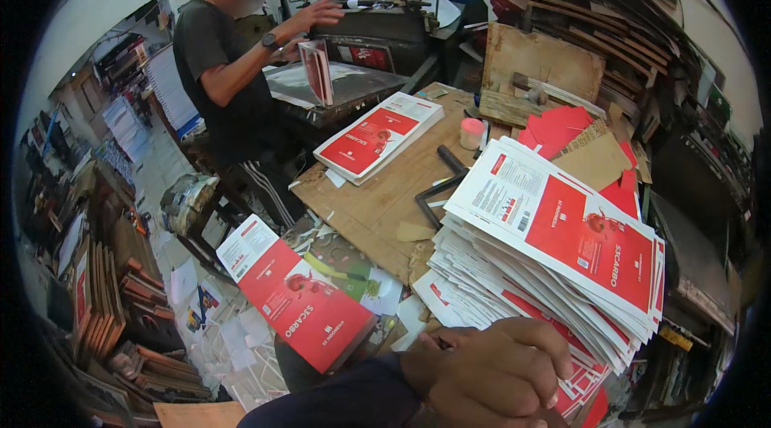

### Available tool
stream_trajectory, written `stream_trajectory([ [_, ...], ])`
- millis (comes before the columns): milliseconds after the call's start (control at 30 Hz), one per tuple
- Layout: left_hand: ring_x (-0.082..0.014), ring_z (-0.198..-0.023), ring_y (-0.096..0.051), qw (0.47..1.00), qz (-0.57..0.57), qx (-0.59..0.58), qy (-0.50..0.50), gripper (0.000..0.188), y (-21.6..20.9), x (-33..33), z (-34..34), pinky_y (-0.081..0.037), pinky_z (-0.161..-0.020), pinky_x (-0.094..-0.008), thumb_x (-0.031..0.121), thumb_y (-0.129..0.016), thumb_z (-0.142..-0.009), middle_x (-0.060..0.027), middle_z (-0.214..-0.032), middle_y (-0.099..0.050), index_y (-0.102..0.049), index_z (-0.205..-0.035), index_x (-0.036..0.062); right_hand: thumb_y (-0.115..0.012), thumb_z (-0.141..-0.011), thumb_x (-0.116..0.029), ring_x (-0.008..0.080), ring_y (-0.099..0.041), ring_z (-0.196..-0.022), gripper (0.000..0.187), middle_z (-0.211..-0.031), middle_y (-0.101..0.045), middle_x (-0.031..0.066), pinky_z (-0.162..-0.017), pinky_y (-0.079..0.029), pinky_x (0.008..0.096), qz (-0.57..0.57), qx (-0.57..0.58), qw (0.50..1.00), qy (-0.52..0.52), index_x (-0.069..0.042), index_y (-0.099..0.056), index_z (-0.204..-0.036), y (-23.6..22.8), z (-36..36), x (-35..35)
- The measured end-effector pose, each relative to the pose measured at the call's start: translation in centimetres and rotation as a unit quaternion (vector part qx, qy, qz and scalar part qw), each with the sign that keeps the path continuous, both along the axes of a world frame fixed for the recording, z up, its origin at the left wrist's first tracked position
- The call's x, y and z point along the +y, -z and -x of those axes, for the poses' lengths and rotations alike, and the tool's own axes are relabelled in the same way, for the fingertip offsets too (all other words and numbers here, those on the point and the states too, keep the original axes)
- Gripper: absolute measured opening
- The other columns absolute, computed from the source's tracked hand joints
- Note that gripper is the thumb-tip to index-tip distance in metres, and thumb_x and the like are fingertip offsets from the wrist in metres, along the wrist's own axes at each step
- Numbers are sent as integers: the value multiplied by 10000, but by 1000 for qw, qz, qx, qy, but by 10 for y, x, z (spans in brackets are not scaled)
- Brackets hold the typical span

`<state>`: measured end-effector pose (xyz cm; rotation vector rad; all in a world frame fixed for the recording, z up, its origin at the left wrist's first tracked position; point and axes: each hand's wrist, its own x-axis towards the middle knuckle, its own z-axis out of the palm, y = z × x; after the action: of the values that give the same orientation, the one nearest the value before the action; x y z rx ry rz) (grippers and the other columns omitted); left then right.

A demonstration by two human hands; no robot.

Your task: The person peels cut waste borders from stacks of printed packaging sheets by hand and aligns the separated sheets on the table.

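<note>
My left hand (pixel 502 372) reaches in from the lower edge in a dark sleeve. Its fingers are curled and closed, and what lies inside them is hidden. Behind it a bit of skin shows at its left side and below, seemingly my right hand (pixel 442 338), mostly covered. Just beyond the hands rises a tall, uneven stack of red and white printed cover sheets (pixel 562 223). To the left, a long pile of the same red and white covers (pixel 293 291) lies on a low support. A neater stack (pixel 379 137) rests on the wooden table.
Across the wooden table (pixel 361 215), a person (pixel 233 67) handles a small bundle of printed sheets (pixel 316 73) by a machine. A dark metal frame piece (pixel 438 191), a pink-lidded jar (pixel 471 133) and red card scraps (pixel 554 129) lie about. Wooden boards (pixel 104 295) lean at left.
</note>
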<state>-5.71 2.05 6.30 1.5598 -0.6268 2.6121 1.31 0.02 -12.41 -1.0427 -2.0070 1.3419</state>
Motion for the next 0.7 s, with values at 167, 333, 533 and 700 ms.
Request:
stream_trajectory([
  [167, -234, -647, -612, 975, 68, 205, 45, 442, 17, -2, 32, -521, -693, -421, 405, -524, -991, -82, -726, -641, -675, -810, 31, -764, -900, -247, 128, -606, -522, 209, -629, -688, 75, -519, -483, 293, 16, -12, 1000, 12, -53, -765, -822, -1, -14, -8],
  [333, -229, -556, -518, 978, 181, 11, 106, 575, 0, -6, 4, -450, -625, -381, 468, -444, -1027, -26, -612, -512, -585, -651, 56, -767, -900, -245, 116, -600, -517, 209, -625, -688, 71, -516, -480, 288, 8, -14, 1000, 25, -51, -765, -821, 6, -25, -5],
  [533, -231, -559, -501, 967, 222, 56, 111, 606, -2, -34, 10, -426, -567, -381, 519, -437, -1013, -28, -607, -508, -571, -625, 75, -769, -899, -243, 102, -592, -513, 209, -621, -688, 67, -512, -476, 283, -31, -22, 999, 30, -49, -765, -819, 19, 8, 12],
  [700, -232, -543, -482, 982, 173, 30, 73, 482, -5, -57, 4, -389, -536, -390, 424, -590, -940, -30, -596, -476, -539, -602, 84, -772, -898, -240, 93, -586, -510, 212, -616, -684, 66, -508, -471, 279, -58, -25, 998, 14, -44, -763, -817, 19, 33, 11],
])
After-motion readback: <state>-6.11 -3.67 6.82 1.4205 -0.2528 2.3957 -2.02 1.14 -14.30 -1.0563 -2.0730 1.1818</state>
